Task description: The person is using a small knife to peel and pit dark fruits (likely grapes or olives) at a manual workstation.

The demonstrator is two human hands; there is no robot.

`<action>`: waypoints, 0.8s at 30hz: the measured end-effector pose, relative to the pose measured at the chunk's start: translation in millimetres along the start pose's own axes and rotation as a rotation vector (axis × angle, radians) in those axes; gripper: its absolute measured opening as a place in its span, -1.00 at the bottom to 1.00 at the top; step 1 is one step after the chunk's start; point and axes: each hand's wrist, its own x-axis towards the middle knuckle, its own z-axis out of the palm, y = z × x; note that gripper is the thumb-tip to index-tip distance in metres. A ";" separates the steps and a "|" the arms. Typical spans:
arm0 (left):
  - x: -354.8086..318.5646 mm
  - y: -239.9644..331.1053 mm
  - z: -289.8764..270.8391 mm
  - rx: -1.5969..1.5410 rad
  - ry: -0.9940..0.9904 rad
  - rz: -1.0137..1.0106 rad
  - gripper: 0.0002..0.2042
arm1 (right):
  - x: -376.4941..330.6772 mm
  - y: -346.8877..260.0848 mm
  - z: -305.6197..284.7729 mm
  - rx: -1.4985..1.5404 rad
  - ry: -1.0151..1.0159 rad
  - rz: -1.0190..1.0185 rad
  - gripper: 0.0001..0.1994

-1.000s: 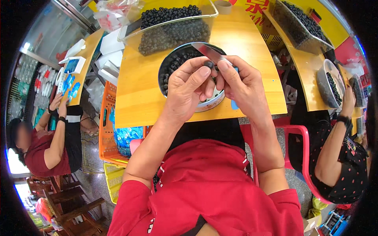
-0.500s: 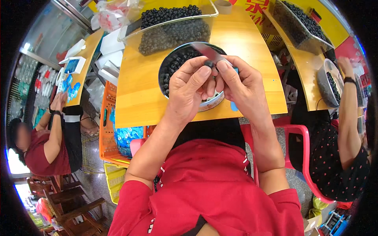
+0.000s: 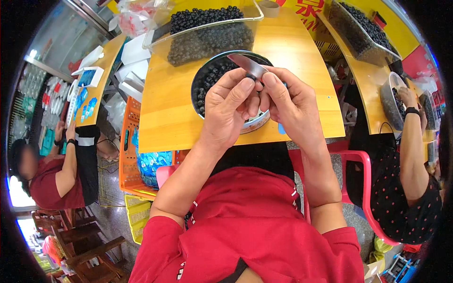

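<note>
Above the near rim of a round tub (image 3: 194, 96), my two hands meet. My left hand (image 3: 225, 106) pinches a small round black piece (image 3: 251, 76) between thumb and fingertips; most of it is covered. Shut in my right hand (image 3: 292, 101) is a knife, its broad metal blade (image 3: 247, 64) slanting up and left over the tub. My right thumb presses near the blade's base, beside the black piece. A blue part (image 3: 281, 128) shows below the right hand; whether it belongs to the knife I cannot tell. Many similar black pieces (image 3: 207, 82) lie in the tub.
A clear bin (image 3: 257, 18) of black pieces stands behind the tub on the wooden table (image 3: 165, 108). An orange crate (image 3: 126, 160) with blue packets is at left. Other people sit at side tables (image 3: 365, 101) (image 3: 106, 59). A pink chair (image 3: 365, 188) stands at right.
The knife blade has tilted flatter and shifted slightly left over the black piece. The right-hand person's hand has dropped into a tub; the left-hand person's hands have moved lower.
</note>
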 end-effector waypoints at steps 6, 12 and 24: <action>-2.6 -3.0 0.1 -0.090 -0.011 0.009 -0.76 | 1.1 2.1 0.7 0.014 0.016 -0.001 -0.77; 1.5 15.8 9.1 -0.136 0.140 -0.155 -0.80 | 3.1 -2.1 -6.4 0.061 0.031 0.054 -0.75; 59.9 37.2 -42.4 1.348 -0.413 -0.293 -0.72 | 8.5 -5.2 -12.0 0.086 0.106 0.102 -0.70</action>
